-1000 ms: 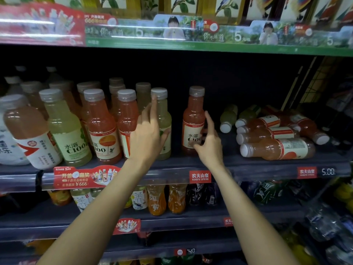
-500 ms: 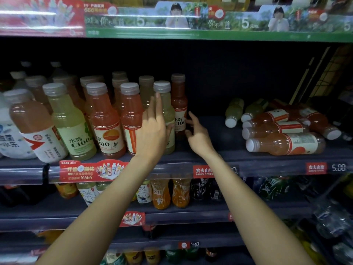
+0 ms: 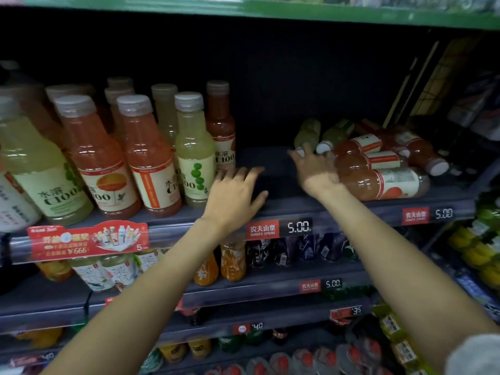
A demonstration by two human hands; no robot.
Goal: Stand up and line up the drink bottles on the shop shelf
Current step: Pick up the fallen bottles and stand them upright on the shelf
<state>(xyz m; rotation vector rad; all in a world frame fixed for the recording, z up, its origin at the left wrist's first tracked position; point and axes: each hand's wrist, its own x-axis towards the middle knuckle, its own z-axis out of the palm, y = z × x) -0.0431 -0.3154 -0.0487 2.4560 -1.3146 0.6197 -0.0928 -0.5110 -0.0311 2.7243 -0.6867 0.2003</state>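
Note:
Several upright orange and pale green bottles (image 3: 151, 158) stand in rows on the left of the dark shelf (image 3: 276, 207). An orange bottle (image 3: 221, 128) stands at the right end of the back row. Several bottles lie on their sides at the right, among them a large orange one (image 3: 384, 184) at the front. My left hand (image 3: 232, 198) hovers open over the bare shelf just right of the standing rows. Further right, my right hand (image 3: 313, 169) reaches with spread fingers to the caps of the lying bottles, its palm against the front one. Whether it grips one is unclear.
A green-edged shelf (image 3: 270, 14) runs overhead. Price tags (image 3: 278, 228) line the shelf's front rail, with a red promo strip (image 3: 86, 239) at the left. Lower shelves hold more bottles (image 3: 232, 261). A bare stretch of shelf lies between the standing and lying bottles.
The orange bottle now stands in the back row at the left group. Both hands have moved right, the right one from that bottle over to the lying bottles.

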